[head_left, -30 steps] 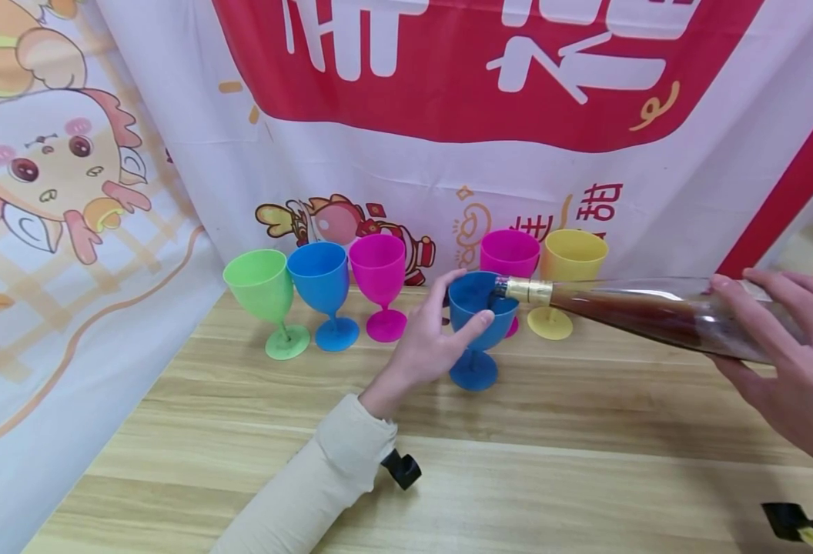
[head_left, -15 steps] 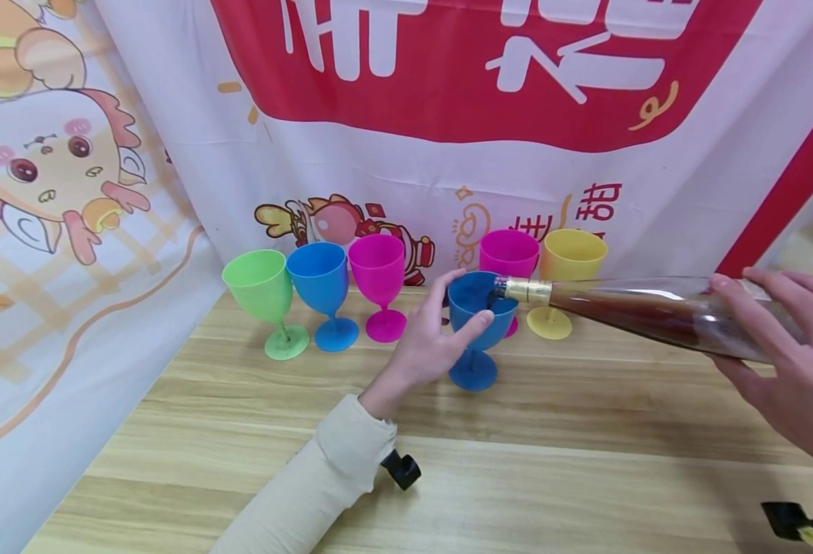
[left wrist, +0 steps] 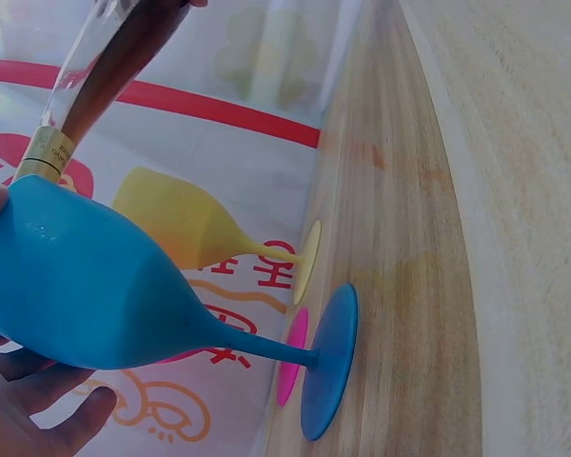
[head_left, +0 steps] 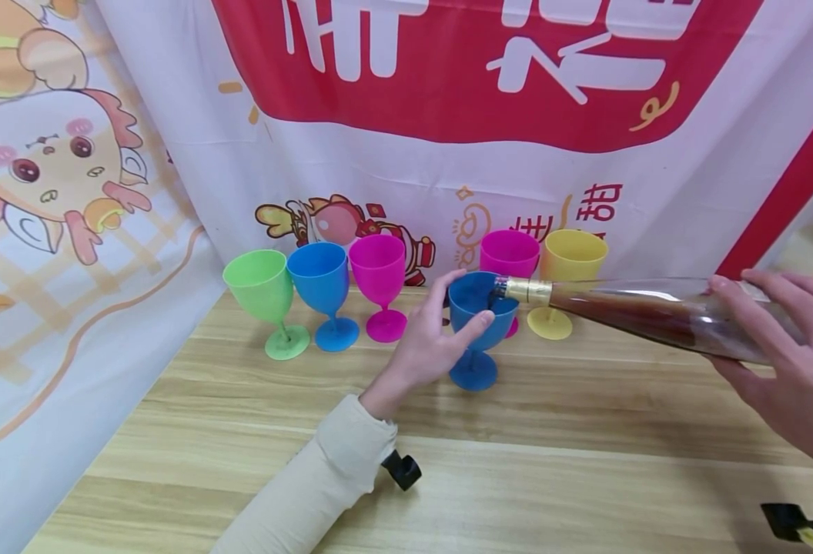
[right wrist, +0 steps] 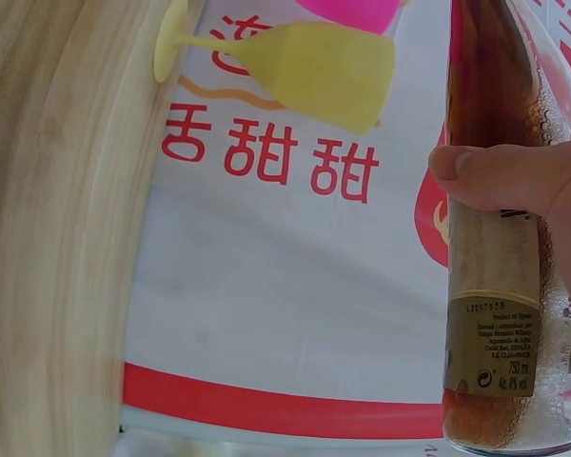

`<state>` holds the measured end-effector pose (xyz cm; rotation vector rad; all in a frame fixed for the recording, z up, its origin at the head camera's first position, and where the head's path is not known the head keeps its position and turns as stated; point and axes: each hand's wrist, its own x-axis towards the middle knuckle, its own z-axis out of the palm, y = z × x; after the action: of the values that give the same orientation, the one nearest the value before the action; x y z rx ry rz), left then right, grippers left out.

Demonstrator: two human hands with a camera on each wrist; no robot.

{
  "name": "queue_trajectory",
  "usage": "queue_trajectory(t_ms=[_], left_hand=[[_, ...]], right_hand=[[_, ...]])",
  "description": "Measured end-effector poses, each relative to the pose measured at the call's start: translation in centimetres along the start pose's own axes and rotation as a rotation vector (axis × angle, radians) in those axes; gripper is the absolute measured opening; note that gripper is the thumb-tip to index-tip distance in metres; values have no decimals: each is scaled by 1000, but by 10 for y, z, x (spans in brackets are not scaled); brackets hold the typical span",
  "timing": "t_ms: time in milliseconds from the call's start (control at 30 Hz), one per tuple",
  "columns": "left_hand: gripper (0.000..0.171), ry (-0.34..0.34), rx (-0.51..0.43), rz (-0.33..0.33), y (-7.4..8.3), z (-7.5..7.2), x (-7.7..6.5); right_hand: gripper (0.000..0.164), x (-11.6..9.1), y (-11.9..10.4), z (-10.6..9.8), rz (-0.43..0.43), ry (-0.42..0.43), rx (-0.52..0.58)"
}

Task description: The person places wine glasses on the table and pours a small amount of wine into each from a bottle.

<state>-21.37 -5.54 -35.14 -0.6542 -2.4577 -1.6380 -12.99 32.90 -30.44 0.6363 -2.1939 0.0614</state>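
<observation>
A blue goblet [head_left: 473,371] stands upright on the wooden table. My left hand [head_left: 429,338] holds its bowl, the thumb at the near rim and the other fingers around the far side. In the left wrist view, fingertips show beside the blue bowl [left wrist: 86,276]. From the right, my right hand [head_left: 794,338] grips a glass wine bottle [head_left: 642,312] tilted almost level, dark reddish-brown liquid inside. The bottle's gold-banded neck reaches over the goblet's rim, its mouth inside the bowl. How full the goblet is cannot be made out. The bottle's label [right wrist: 495,343] faces the right wrist camera.
Behind the held goblet stand a magenta goblet [head_left: 510,250], partly hidden, and a yellow goblet [head_left: 573,258]. Further left are green [head_left: 261,288], blue [head_left: 319,281] and magenta [head_left: 379,269] goblets in a row. A printed cloth [head_left: 406,169] hangs at the table's back edge.
</observation>
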Motion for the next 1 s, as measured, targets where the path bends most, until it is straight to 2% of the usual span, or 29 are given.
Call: queue_trajectory(t_ms=[233, 400, 1000], left_hand=[[76, -1, -9, -12, 2, 0, -1], [76, -1, -13, -11, 3, 0, -1], [77, -4, -14, -17, 2, 0, -1]], right_hand=[[85, -1, 0, 7, 6, 60, 19], [91, -2, 0, 10, 34, 67, 32], [117, -8, -13, 18, 266, -185, -55]])
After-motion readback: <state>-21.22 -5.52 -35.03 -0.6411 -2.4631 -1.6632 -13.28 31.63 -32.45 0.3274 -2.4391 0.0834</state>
